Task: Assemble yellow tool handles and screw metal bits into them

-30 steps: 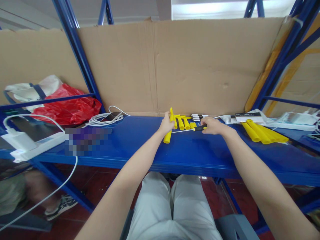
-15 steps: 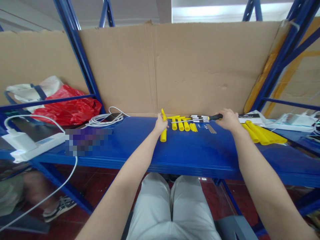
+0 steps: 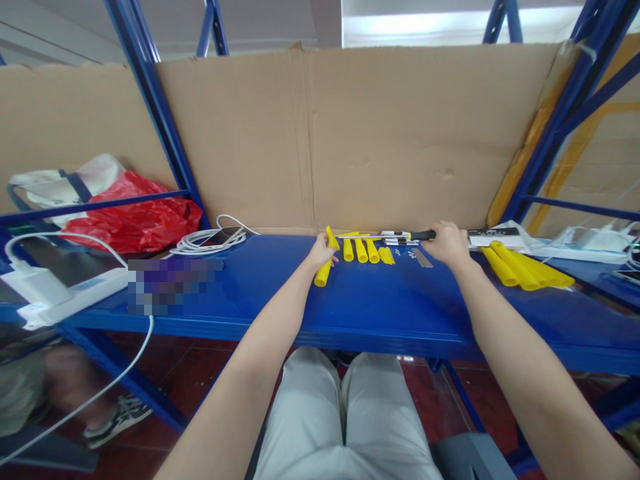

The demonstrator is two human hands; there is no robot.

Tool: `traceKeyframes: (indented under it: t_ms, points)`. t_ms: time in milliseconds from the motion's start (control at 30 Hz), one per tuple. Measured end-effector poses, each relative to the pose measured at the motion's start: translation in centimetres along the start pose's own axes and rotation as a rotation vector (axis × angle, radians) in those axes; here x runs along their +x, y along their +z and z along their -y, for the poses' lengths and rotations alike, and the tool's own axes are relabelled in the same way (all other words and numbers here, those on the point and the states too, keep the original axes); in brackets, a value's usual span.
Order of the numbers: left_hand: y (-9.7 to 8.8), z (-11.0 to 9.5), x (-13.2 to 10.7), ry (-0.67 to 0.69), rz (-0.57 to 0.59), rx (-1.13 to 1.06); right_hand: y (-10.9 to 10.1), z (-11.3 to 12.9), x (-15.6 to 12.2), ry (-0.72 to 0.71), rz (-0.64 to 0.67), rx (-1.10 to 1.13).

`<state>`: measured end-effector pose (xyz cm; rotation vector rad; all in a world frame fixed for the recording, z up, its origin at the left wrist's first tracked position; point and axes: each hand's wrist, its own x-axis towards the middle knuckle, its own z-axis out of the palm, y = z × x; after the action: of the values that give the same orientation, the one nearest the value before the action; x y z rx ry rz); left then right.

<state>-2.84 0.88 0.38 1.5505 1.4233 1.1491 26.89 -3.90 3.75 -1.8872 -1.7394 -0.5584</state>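
Screwdriver, black-handled, metal-shafted, is gripped in the right hand; the left hand grasps a yellow plastic tube; misaiming could cause slipping.

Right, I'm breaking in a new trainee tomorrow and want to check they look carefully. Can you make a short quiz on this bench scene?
1. Multiple choice: what does the right hand hold?
A) a power strip
B) a screwdriver
C) a sheet of cardboard

2. True or false: as the camera sees it, the red plastic bag lies to the left of the coiled white cable.

3. Fill in the colour: the left hand grips a ____ tubular handle.

Key: 1. B, by its black handle. 2. True. 3. Yellow.
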Motion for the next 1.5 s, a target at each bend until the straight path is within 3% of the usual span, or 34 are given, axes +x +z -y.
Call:
traceKeyframes:
  t_ms: [633,933,1167,1500]
  points:
    - [0.0,-0.5,-0.9,0.032,0.032,0.047,0.5,-0.5,0.1,-0.021,-0.018,0.065]
    - [0.0,-0.5,-1.0,0.053,0.036,0.059,0.2,-0.2,0.0,-0.007,0.036,0.04]
    - [-0.1,-0.7,-1.3,0.052,0.039,0.075,0.2,-0.4,0.2,0.049,0.179,0.008]
    - [0.0,-0.5,-1.0,0.043,0.032,0.066,0.3,-0.5,0.2,0.034,0.155,0.017]
